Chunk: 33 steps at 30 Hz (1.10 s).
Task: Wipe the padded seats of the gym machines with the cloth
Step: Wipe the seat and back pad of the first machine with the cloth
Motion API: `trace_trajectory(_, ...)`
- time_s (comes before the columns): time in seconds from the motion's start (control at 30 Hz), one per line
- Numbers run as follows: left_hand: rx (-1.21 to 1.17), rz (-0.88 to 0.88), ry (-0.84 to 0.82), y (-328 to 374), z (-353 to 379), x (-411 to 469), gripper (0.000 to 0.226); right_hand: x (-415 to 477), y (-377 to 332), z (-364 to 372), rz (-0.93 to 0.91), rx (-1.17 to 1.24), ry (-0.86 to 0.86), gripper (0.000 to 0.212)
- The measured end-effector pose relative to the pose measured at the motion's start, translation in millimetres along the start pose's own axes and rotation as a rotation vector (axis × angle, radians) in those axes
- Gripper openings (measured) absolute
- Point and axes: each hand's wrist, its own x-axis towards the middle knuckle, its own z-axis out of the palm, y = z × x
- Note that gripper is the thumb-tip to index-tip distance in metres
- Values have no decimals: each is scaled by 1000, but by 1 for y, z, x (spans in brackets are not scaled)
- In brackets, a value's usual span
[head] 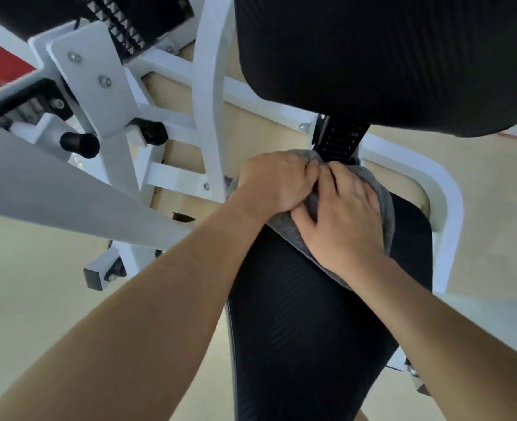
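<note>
The left hand (pixel 277 180) grips the bunched grey cloth (pixel 383 205) and the right hand (pixel 345 223) presses flat on it at the far end of the seat (pixel 306 329), where the cloth could catch on the notched black post (pixel 340 141) or slip off the edge

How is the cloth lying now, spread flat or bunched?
Bunched: the grey cloth humps in folds under the left hand and right hand on the padded seat.

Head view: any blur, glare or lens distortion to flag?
Head view: soft even light, no glare or hard shadows; wide-angle stretch swells the forearms toward the bottom corners; motion blur smears the white frame toward the left edge; left hand, right hand, grey cloth and seat pad read sharp.
</note>
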Motion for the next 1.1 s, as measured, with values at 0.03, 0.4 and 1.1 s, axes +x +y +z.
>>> trace_trajectory(0.03, 24, 61, -11, 3, 0, 0, 51, -3, 3, 0, 19, -13, -11, 68)
trace_trajectory(0.4, -585, -413, -116, -58, -9, -7, 44, 47, -48, 6, -212, -74, -135, 48)
trace_trajectory(1.1, -769, -573, 401, -22, 39, -145, 25, -28, -53, 2, -460, -67, -272, 72)
